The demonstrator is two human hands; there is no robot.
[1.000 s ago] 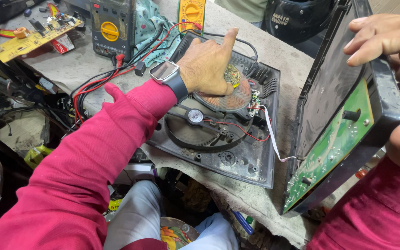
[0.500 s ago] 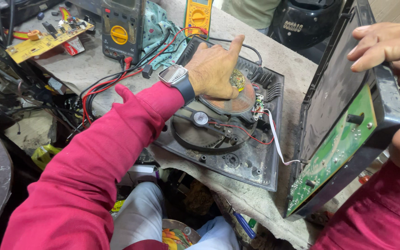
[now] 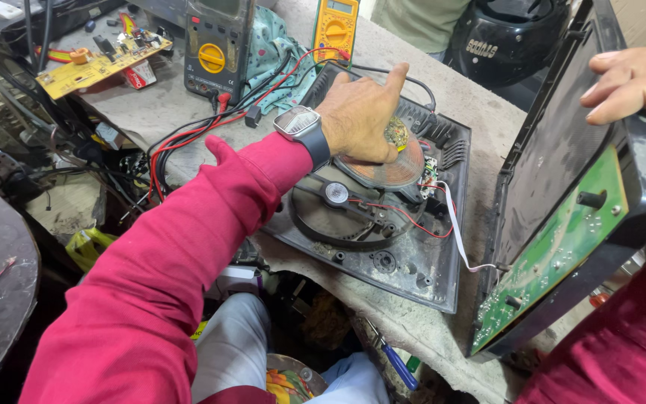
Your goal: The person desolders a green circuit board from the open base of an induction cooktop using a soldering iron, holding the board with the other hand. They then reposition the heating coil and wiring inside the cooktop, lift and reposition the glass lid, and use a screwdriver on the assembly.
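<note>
My left hand, with a smartwatch on the wrist, lies palm-down on the copper coil disc inside an opened induction cooker base. Its fingers are curled on the coil's far edge. My right hand grips the top edge of the cooker's lifted lid, holding it upright at the right. A green circuit board is fixed to the lid's inner side. A white ribbon cable and red wires run from base to lid.
Two multimeters, one grey and one yellow, stand at the back with red and black leads. A yellow circuit board lies far left. A black helmet sits behind. A screwdriver lies below the table edge.
The view has shifted slightly. My left hand stays on the coil and has slid a little further over it. The lid stays held upright.
</note>
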